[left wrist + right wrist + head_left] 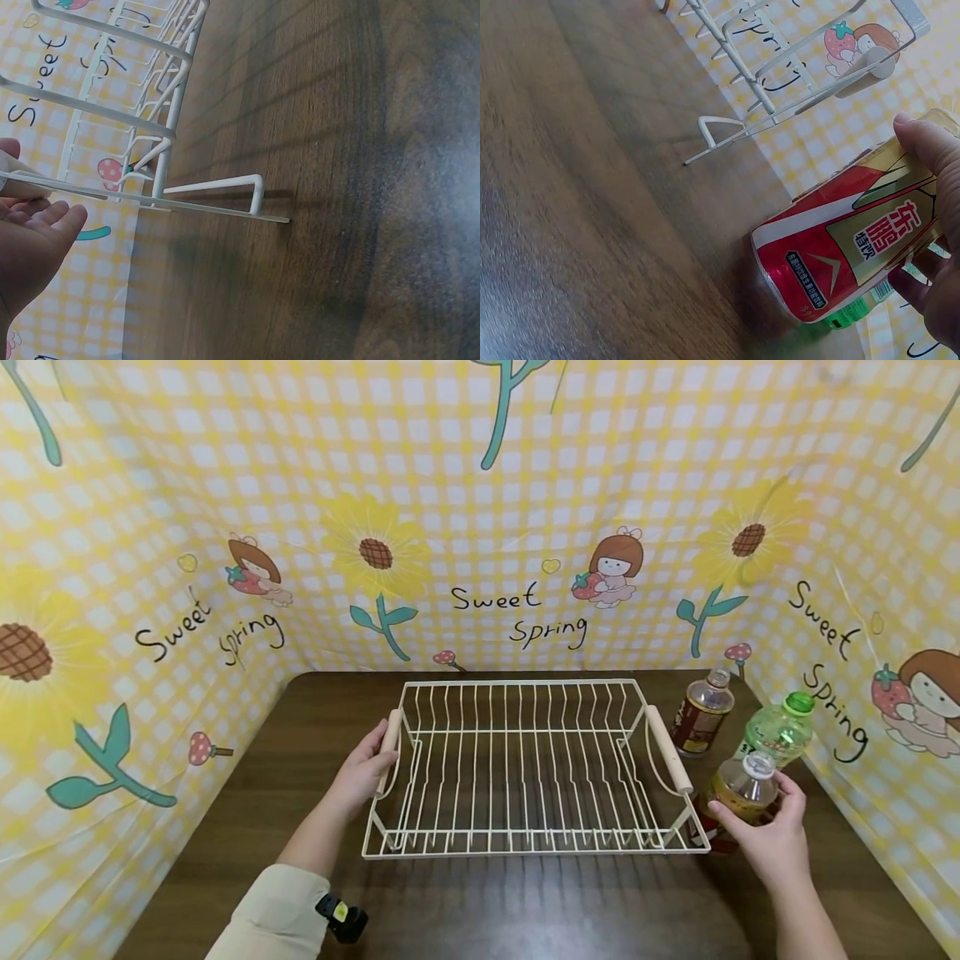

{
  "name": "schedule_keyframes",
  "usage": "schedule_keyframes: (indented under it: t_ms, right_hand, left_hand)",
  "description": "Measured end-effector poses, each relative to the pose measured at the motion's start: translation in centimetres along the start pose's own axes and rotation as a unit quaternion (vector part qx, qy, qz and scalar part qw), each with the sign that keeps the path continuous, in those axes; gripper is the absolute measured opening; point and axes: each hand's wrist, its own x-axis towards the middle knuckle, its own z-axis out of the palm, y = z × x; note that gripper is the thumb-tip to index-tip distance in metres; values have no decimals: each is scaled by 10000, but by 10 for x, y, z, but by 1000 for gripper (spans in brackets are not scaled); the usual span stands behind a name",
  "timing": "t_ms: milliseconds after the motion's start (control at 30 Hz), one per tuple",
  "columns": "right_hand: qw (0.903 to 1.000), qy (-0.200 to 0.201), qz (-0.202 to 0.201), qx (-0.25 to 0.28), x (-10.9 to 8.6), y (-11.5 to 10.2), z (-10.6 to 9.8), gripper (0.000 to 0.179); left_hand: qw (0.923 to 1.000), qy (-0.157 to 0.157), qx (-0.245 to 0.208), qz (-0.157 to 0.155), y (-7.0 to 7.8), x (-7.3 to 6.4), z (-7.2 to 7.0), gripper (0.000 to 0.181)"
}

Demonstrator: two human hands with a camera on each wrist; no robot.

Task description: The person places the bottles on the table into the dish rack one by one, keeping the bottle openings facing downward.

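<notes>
A cream wire dish rack (536,852) with two wooden handles stands on the dark wooden table. My left hand (366,768) grips its left handle (391,739), fingers curled round the wood; the left wrist view shows this hand (34,236) at its edge. At the rack's right side, my right hand (776,835) holds a red and gold drink bottle (840,240) with a clear top, thumb on one side and fingers on the other. The bottle is upright, its base at or close to the table. The right handle (667,750) is untouched.
Behind the held bottle are a green-capped bottle (780,731) and a brown-labelled bottle (703,714), close to the table's right edge. A yellow checked cloth (480,527) with flowers and lettering hangs round the back and sides of the table (540,910).
</notes>
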Motion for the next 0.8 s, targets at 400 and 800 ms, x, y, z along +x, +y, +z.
schedule_keyframes:
  t_ms: [400,800]
  right_hand:
    - [9999,80,-103,-23,6,-19,-5,96]
    - [9967,-337,-739,-40,22,-61,-12,96]
  left_hand:
    - [9999,16,-119,16,-2,1,1,68]
    - [10000,45,-62,19,-2,1,0,68]
